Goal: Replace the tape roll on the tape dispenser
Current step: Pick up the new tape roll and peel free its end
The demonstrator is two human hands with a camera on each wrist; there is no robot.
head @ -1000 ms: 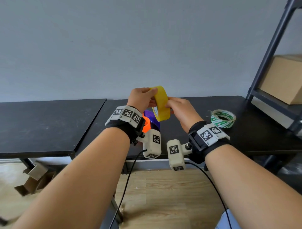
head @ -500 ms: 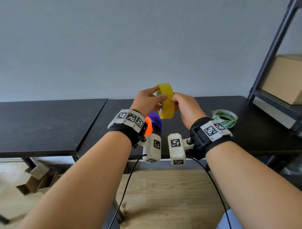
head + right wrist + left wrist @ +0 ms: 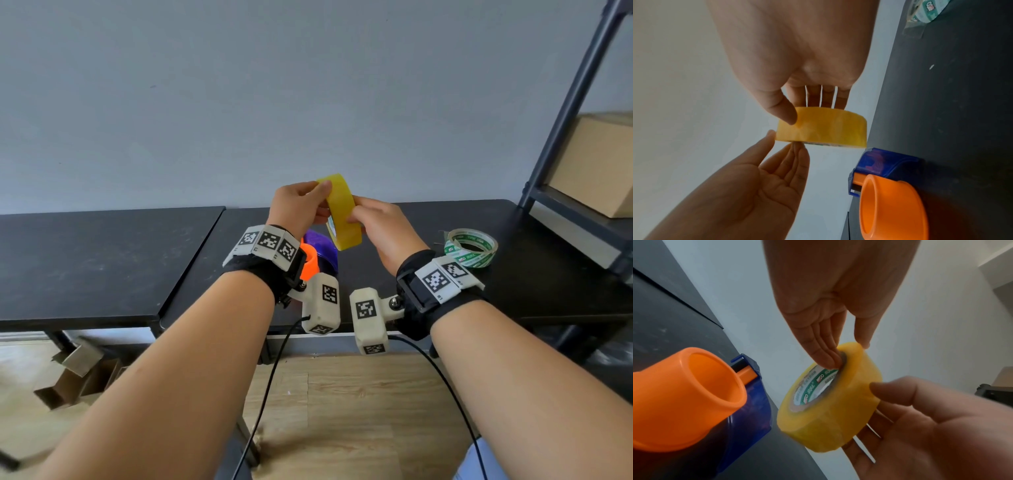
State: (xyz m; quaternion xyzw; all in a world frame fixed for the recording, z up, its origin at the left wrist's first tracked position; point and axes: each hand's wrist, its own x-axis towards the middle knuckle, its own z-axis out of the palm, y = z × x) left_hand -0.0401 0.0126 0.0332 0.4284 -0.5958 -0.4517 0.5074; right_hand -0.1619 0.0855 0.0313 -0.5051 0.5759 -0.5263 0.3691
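Observation:
A yellow tape roll [image 3: 343, 213] with a green-printed core is held in the air above the black table [image 3: 534, 274], tilted with its top leaning left. My left hand [image 3: 320, 205] pinches it, thumb on the outer face and fingers [image 3: 826, 356] at the core's edge. My right hand [image 3: 358, 219] holds the other side, its thumb [image 3: 786, 114] pressing the outer face and its fingers behind the roll. The blue tape dispenser [image 3: 323, 251] with an empty orange hub [image 3: 688, 394] lies on the table just below my hands, partly hidden by my left wrist.
A nearly used-up clear roll with green print [image 3: 471, 248] lies on the table to the right. A dark shelf frame [image 3: 561, 113] with a cardboard box [image 3: 592, 164] stands at the far right. A second black table [image 3: 96, 260] adjoins on the left. Cardboard scraps [image 3: 75, 380] lie on the floor.
The yellow roll has been turned between my hands, from near upright to leaning left. Both hands stay in about the same place above the dispenser.

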